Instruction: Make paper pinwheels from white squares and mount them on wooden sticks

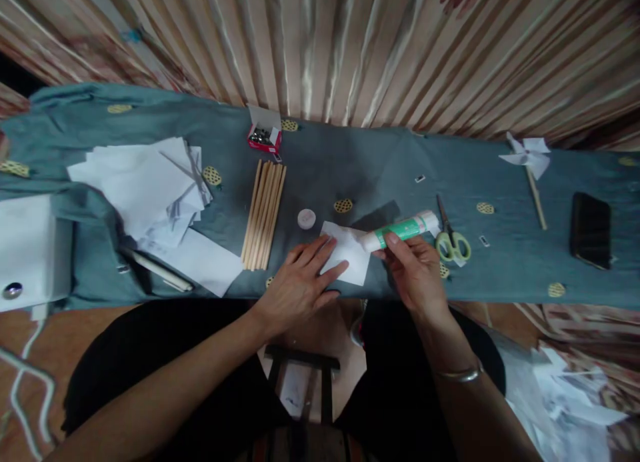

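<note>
My left hand [300, 279] lies with fingers stretched over a small white paper square [353, 261], pressing it to the cloth near the front edge. In my right hand [415, 269] is a green and white glue stick [405, 229], held tilted, its white end at the paper's upper right. Whether that end touches the paper is hard to tell. Just beyond the paper sits a round white cap [307, 219]. Scissors [453, 242] with pale green handles lie right of the glue stick, close to my right hand.
Wooden sticks [264, 215] lie in a row left of the cap, below an opened red box [265, 132] of small metal pieces. Stacked paper [145, 182], a pen [163, 272] and a white device [30, 249] are leftward. A paper pinwheel [530, 157] and black phone [591, 230] lie rightward.
</note>
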Motion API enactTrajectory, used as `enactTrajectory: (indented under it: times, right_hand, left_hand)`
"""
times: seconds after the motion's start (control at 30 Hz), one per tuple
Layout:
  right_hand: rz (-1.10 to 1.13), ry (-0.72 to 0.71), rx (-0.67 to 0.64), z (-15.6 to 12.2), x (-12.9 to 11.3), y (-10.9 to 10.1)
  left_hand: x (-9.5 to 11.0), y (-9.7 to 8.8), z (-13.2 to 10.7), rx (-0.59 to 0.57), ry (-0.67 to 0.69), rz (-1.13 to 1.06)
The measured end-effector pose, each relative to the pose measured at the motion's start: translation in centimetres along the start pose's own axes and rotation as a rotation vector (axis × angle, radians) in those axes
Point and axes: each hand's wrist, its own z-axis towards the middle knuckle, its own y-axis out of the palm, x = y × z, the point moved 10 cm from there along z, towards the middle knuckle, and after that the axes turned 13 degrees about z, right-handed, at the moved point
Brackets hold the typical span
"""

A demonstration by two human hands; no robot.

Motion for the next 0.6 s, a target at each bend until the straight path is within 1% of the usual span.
enactTrajectory:
  times: [0.07, 0.13, 0.17, 0.23, 0.37, 0.47, 0.6]
  right_hand:
    - [-0.133, -0.152, -0.007, -0.5, -1.8, 0.4]
    - [-0.264, -0.246, -0.039, -1.1, -2.8, 1.1]
    - [-0.311, -0.261, -0.063, -1.3, -2.8, 1.5]
    - [-0.384, -0.247, -0.121, -1.5, -2.1, 2.0]
    - [-0.555, -0.248, -0.205, -1.8, -0.7, 2.3]
    - [-0.668, -0.279, -0.236, -1.8, -0.6, 2.6]
    - [-0.794, -0.336, -0.258, -2.0, -1.1, 3.4]
  left_hand:
    - [0.0, 0.1, 0.0, -0.001, -0.001, 0.01]
    - [0.0, 0.1, 0.0, 0.004, -0.005, 0.011]
    - [0.0, 0.1, 0.1, 0.007, -0.009, 0.008]
    - [0.0, 0.2, 0.1, 0.01, -0.016, -0.003]
    - [0.0, 0.3, 0.2, 0.005, -0.023, -0.023]
    - [0.0, 0.4, 0.2, 0.009, -0.018, -0.03]
    - [0.1, 0.5, 0.2, 0.005, -0.01, -0.041]
